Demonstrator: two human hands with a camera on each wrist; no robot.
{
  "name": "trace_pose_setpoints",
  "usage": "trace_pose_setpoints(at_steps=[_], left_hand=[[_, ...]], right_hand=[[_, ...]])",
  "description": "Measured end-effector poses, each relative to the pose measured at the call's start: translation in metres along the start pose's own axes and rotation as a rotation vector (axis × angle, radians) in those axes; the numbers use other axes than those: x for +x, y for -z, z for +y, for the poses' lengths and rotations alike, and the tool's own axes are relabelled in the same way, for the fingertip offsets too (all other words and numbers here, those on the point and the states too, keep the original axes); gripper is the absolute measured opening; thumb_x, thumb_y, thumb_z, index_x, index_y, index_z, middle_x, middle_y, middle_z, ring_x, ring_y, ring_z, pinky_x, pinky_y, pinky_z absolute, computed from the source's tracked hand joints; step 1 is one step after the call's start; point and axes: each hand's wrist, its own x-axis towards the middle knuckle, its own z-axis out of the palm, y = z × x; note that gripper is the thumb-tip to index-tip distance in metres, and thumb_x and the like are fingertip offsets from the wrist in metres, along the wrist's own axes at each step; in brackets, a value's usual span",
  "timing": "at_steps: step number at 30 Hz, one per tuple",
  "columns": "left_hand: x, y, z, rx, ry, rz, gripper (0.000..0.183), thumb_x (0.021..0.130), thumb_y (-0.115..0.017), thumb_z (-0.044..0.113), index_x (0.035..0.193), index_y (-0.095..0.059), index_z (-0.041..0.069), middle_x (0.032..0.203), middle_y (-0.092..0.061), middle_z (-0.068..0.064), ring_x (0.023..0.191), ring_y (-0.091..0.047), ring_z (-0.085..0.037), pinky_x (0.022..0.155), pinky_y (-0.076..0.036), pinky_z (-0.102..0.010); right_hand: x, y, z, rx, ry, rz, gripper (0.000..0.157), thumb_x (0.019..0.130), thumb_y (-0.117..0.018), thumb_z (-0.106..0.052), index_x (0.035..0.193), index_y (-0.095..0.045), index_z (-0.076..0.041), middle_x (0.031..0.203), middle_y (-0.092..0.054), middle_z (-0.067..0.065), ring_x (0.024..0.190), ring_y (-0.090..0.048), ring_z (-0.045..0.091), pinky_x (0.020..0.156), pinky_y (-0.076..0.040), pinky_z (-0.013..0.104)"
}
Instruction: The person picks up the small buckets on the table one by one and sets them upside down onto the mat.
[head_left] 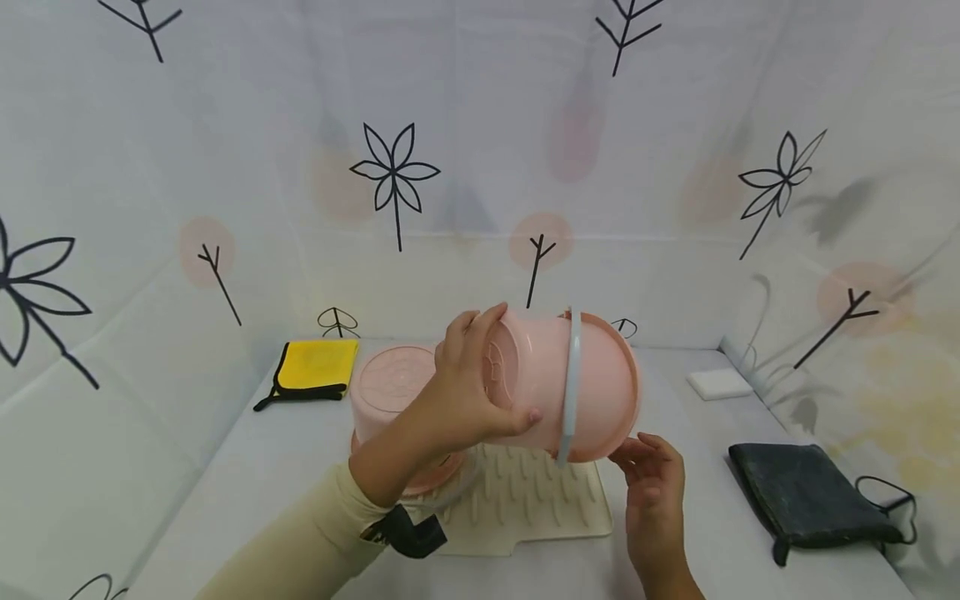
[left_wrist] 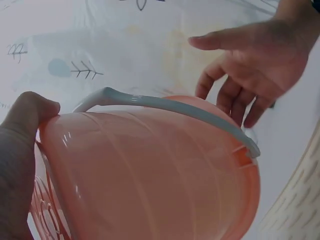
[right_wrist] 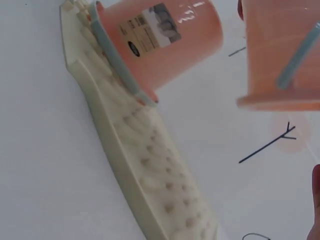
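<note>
My left hand (head_left: pixel 465 396) grips a pink bucket (head_left: pixel 536 375) by its base end, thumb along the side. The bucket is tipped on its side in the air, rim to the right, with its pale blue handle (left_wrist: pixel 172 105) lying around it near the rim. My right hand (head_left: pixel 654 492) is just below the rim, fingers relaxed and slightly bent; whether the fingertips touch it I cannot tell. A second pink bucket (head_left: pixel 375 408) stands upside down on a cream drying rack (head_left: pixel 540 508) with pegs. A label shows on its side in the right wrist view.
A yellow cloth with black edging (head_left: pixel 318 367) lies at the back left. Toward the right are a white block (head_left: pixel 718 383) and a folded dark cloth (head_left: pixel 813 492) with a cord loop. Patterned white curtains (head_left: pixel 465 167) enclose the table's back and sides.
</note>
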Motion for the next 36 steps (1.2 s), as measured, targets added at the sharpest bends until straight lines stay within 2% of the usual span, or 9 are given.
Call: trace_pose_setpoints(at_steps=[4, 9, 12, 16, 19, 22, 28, 33, 36], left_hand=[[0.014, 0.007, 0.005, 0.108, -0.004, -0.030, 0.123, 0.064, -0.094, 0.054, 0.162, -0.019, 0.051, 0.166, -0.017, -0.002, 0.149, -0.021, -0.038, 0.100, -0.049, -0.063], [0.026, 0.001, 0.007, 0.226, 0.036, -0.097, 0.123, 0.063, -0.090, 0.061, 0.163, -0.018, 0.052, 0.170, -0.014, -0.004, 0.150, -0.021, -0.041, 0.096, -0.049, -0.065], [0.032, -0.006, 0.011, 0.310, 0.071, -0.140, 0.124, 0.061, -0.088, 0.065, 0.163, -0.016, 0.054, 0.171, -0.013, -0.004, 0.148, -0.025, -0.041, 0.093, -0.049, -0.065], [0.040, -0.013, 0.014, 0.408, 0.098, -0.201, 0.124, 0.061, -0.085, 0.069, 0.163, -0.019, 0.050, 0.169, -0.018, -0.008, 0.143, -0.032, -0.041, 0.090, -0.050, -0.065], [0.046, -0.016, 0.013, 0.424, 0.120, -0.268, 0.120, 0.064, -0.084, 0.069, 0.164, -0.022, 0.045, 0.166, -0.023, -0.012, 0.139, -0.035, -0.044, 0.090, -0.052, -0.061], [0.050, -0.019, 0.010, 0.425, 0.141, -0.326, 0.116, 0.069, -0.082, 0.069, 0.165, -0.023, 0.040, 0.164, -0.026, -0.016, 0.137, -0.036, -0.047, 0.089, -0.053, -0.058], [0.056, -0.029, 0.002, 0.460, 0.211, -0.352, 0.115, 0.070, -0.080, 0.072, 0.165, -0.022, 0.044, 0.164, -0.027, -0.013, 0.138, -0.037, -0.045, 0.084, -0.055, -0.061], [0.059, -0.039, 0.001, 0.493, 0.215, -0.358, 0.115, 0.068, -0.080, 0.074, 0.164, -0.022, 0.049, 0.163, -0.027, -0.011, 0.139, -0.036, -0.044, 0.085, -0.052, -0.067], [0.060, -0.044, 0.000, 0.517, 0.200, -0.362, 0.115, 0.068, -0.079, 0.075, 0.164, -0.023, 0.048, 0.162, -0.028, -0.011, 0.138, -0.037, -0.044, 0.087, -0.051, -0.067]], right_hand=[[0.002, 0.001, -0.007, -0.160, -0.138, 0.175, 0.039, 0.115, -0.031, -0.014, 0.148, -0.032, 0.007, 0.126, -0.054, 0.017, 0.118, -0.058, 0.026, 0.108, -0.046, 0.026], [0.008, 0.002, -0.008, -0.482, -0.557, 0.344, 0.037, 0.115, -0.033, -0.026, 0.141, -0.044, -0.002, 0.118, -0.054, 0.013, 0.104, -0.062, 0.019, 0.092, -0.052, 0.014], [0.011, 0.008, -0.003, -0.624, -0.793, 0.276, 0.038, 0.114, -0.038, -0.027, 0.140, -0.047, -0.001, 0.122, -0.056, 0.017, 0.102, -0.061, 0.019, 0.083, -0.054, 0.015], [0.011, 0.017, 0.006, -0.816, -1.010, -0.011, 0.035, 0.109, -0.049, -0.025, 0.134, -0.056, -0.002, 0.126, -0.064, 0.017, 0.105, -0.064, 0.023, 0.081, -0.057, 0.030], [0.011, 0.023, 0.012, -0.909, -1.005, -0.237, 0.035, 0.102, -0.060, -0.022, 0.128, -0.063, 0.001, 0.122, -0.067, 0.018, 0.105, -0.068, 0.027, 0.085, -0.059, 0.044], [0.009, 0.025, 0.016, -0.962, -0.957, -0.355, 0.035, 0.095, -0.068, -0.017, 0.124, -0.066, 0.004, 0.116, -0.067, 0.018, 0.102, -0.068, 0.026, 0.088, -0.059, 0.050], [0.008, 0.025, 0.017, -0.996, -0.965, -0.409, 0.046, 0.090, -0.079, -0.014, 0.128, -0.063, 0.005, 0.110, -0.064, 0.014, 0.095, -0.063, 0.021, 0.084, -0.057, 0.045], [0.009, 0.027, 0.013, -0.988, -0.977, -0.449, 0.078, 0.080, -0.092, -0.025, 0.140, -0.056, 0.008, 0.117, -0.061, 0.016, 0.102, -0.063, 0.022, 0.092, -0.057, 0.050], [0.008, 0.029, 0.010, -1.007, -0.965, -0.492, 0.097, 0.073, -0.096, -0.035, 0.148, -0.050, 0.006, 0.132, -0.057, 0.022, 0.115, -0.062, 0.033, 0.101, -0.053, 0.057]])
